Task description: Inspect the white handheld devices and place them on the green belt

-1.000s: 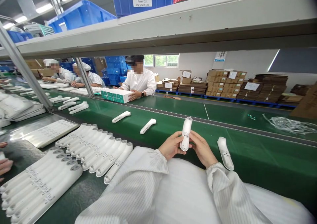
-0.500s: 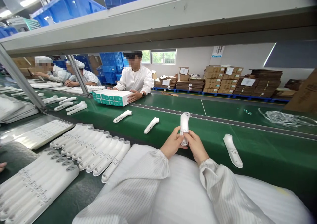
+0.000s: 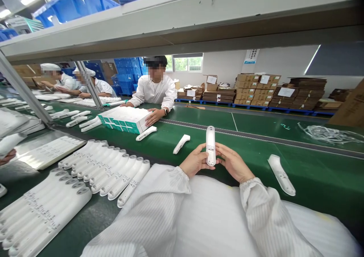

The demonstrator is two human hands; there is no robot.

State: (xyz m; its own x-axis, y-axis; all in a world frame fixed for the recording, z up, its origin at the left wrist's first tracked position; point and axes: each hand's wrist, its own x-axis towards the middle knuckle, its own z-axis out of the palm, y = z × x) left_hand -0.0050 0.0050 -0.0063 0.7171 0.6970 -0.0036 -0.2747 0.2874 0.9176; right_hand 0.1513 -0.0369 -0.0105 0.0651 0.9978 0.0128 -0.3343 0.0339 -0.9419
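Note:
I hold a white handheld thermometer (image 3: 211, 143) upright over the green conveyor belt (image 3: 256, 158). My left hand (image 3: 195, 162) grips its lower end from the left, and my right hand (image 3: 233, 164) pinches it from the right. Both hands are closed on it. Its flat button side faces me. Another white thermometer (image 3: 281, 174) lies on the belt just right of my right hand. A third thermometer (image 3: 181, 144) lies on the belt to the left, and a fourth thermometer (image 3: 146, 133) lies further back.
Rows of white thermometer shells (image 3: 108, 173) lie side by side at my left, with more shells (image 3: 42, 211) nearer. A white foam sheet (image 3: 216, 219) lies under my forearms. Across the belt a co-worker (image 3: 155, 92) handles a stack of white-green boxes (image 3: 123, 119). Cardboard cartons (image 3: 256, 94) stand behind.
I have turned the thermometer so its flat face points at me. The loose thermometers and the box stack have shifted right along the belt.

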